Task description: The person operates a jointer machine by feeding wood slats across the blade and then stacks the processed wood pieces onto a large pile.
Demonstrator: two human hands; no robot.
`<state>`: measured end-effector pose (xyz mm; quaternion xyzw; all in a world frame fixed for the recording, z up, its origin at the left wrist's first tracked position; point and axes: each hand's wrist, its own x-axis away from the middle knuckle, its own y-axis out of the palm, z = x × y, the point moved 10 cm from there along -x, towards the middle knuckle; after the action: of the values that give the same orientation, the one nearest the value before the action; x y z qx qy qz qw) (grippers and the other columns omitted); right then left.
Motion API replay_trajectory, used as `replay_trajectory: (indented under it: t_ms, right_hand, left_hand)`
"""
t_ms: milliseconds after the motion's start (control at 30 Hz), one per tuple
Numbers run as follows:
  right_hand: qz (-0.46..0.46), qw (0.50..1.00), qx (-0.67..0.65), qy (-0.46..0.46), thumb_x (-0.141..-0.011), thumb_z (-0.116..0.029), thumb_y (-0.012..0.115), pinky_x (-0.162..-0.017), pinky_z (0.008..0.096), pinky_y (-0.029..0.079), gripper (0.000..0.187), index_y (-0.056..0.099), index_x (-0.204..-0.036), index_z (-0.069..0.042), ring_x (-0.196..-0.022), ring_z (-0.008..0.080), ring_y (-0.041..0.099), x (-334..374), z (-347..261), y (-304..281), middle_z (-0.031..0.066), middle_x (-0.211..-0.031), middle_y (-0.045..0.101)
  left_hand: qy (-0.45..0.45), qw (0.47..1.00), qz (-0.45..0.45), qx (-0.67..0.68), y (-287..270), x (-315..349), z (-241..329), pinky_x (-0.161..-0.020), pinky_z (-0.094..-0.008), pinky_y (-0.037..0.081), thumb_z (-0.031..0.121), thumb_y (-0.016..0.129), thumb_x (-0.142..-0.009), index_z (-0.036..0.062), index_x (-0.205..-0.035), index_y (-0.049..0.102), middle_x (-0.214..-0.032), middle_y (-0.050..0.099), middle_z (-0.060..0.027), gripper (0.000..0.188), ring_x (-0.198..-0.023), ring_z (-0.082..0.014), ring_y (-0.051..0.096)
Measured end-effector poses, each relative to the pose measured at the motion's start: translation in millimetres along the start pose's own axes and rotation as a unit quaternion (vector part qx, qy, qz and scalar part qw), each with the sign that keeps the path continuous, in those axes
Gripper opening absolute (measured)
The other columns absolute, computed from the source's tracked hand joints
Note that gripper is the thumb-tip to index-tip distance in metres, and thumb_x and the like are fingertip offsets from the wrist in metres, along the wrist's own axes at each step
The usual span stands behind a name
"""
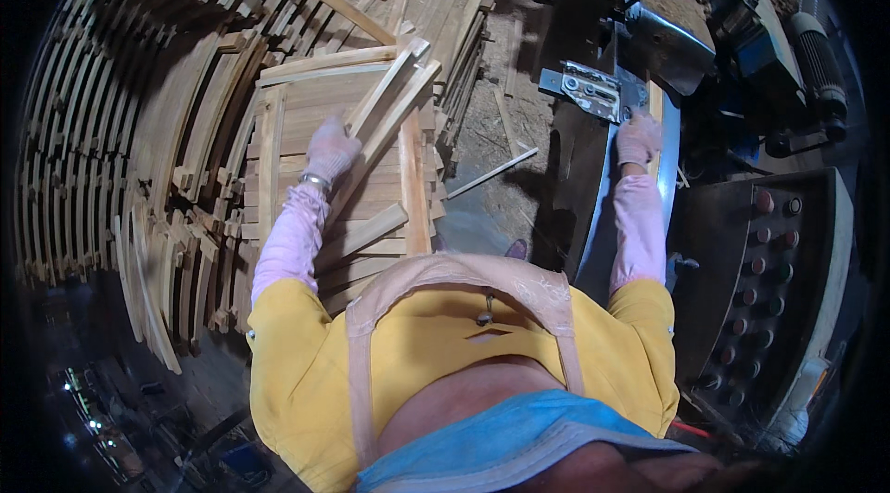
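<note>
On stack, left hand (330, 150) gripping slats (394, 108)

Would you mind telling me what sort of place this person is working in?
Most likely a woodworking shop or small timber mill. Stacked wooden slats fill the left side under the left hand, the right hand rests at a metal machine bed, and a button control panel stands beside sawdust-strewn floor.

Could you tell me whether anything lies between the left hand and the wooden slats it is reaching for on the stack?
Nothing visible does. The gloved left hand already rests on the pale, narrow wooden slats lying on top of the stack, its fingers on them. The gloved right hand is apart, on the dark machine table.
</note>
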<state>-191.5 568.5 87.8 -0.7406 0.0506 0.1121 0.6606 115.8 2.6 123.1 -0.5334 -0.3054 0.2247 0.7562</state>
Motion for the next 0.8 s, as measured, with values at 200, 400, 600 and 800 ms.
replay_trajectory:
  t_ms: [200,400,600,800]
  right_hand:
    - [-0.06,0.925,-0.371,-0.05,-0.087,-0.029,0.067,-0.091,0.0456,0.056,0.037,0.075,-0.12,-0.014,-0.105,0.0388,0.07,118,-116,32,0.0191,-0.113,0.074]
    - [-0.273,0.874,-0.383,-0.119,-0.093,-0.036,0.063,-0.097,0.0448,0.053,0.044,0.069,-0.132,-0.018,-0.113,0.0379,0.068,211,-166,58,0.0186,-0.119,0.072]
    - [-0.351,0.804,-0.46,-0.137,-0.094,-0.031,0.072,-0.111,0.0381,0.046,0.059,0.056,-0.145,-0.005,-0.129,0.0297,0.062,221,-221,10,0.019,-0.137,0.065]
    - [-0.225,0.83,-0.49,-0.147,-0.088,-0.026,0.08,-0.119,0.0364,0.037,0.09,0.032,-0.16,0.0,-0.147,0.0299,0.044,226,-232,-37,0.0203,-0.161,0.04]
  left_hand:
    - [0.097,0.993,-0.001,-0.071,31,25,21,-0.101,-0.0461,0.052,0.042,0.073,-0.081,0.0099,-0.122,0.067,-0.122,0.068,-0.0173,0.051,-0.117,-0.0372,0.064]
    - [0.176,0.979,0.071,-0.074,52,67,20,-0.104,-0.048,0.049,0.028,0.076,-0.08,0.0124,-0.128,0.061,-0.122,0.066,-0.0174,0.053,-0.12,-0.0379,0.061]
    - [0.097,0.987,0.039,0.119,9,23,33,-0.101,-0.0477,0.051,0.019,0.07,-0.084,0.0082,-0.13,0.059,-0.121,0.069,-0.0225,0.049,-0.108,-0.04,0.068]
    - [0.176,0.798,0.026,0.575,18,30,208,-0.077,-0.0369,0.057,0.031,0.071,-0.092,0.0005,-0.124,0.058,-0.101,0.072,-0.0144,0.046,-0.087,-0.0248,0.069]
